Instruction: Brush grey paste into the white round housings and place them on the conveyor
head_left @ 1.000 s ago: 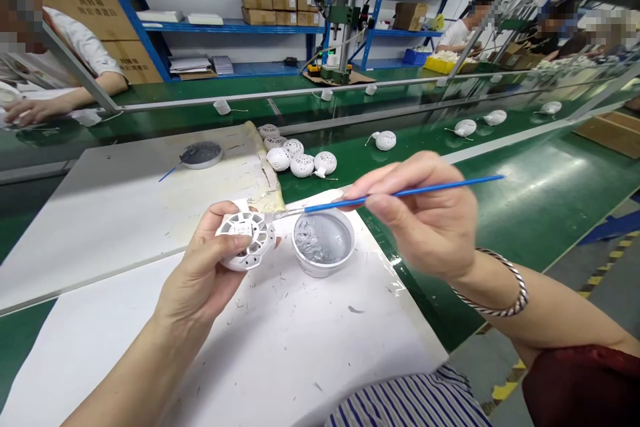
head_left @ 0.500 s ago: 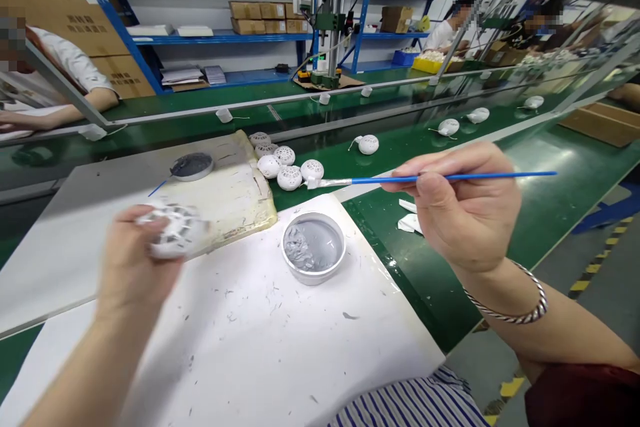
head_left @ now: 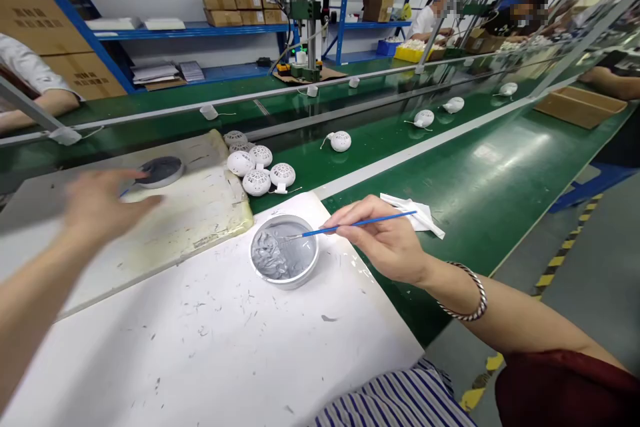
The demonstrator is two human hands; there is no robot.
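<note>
My right hand (head_left: 393, 243) pinches a thin blue brush (head_left: 361, 222), whose tip dips into a round dish of grey paste (head_left: 284, 255) on the white board (head_left: 225, 347). My left hand (head_left: 100, 203) is smeared by motion over the cream board (head_left: 200, 213) at left, close to a small dark dish (head_left: 161, 171). I see no white part in it, and its fingers are too blurred to read. Several white perforated round parts (head_left: 255, 167) lie in a cluster beyond the paste dish.
More white round parts (head_left: 340, 141) ride the green conveyor (head_left: 500, 167). Folded white paper (head_left: 415, 210) lies right of my right hand. A cardboard tray (head_left: 580, 107) sits far right. Other people work across the belt; one person's arm (head_left: 40, 103) rests at far left.
My left hand swung left, carrying the white perforated part away from the dish; the part is no longer visible. My right hand came down and put the brush tip into the grey paste.
</note>
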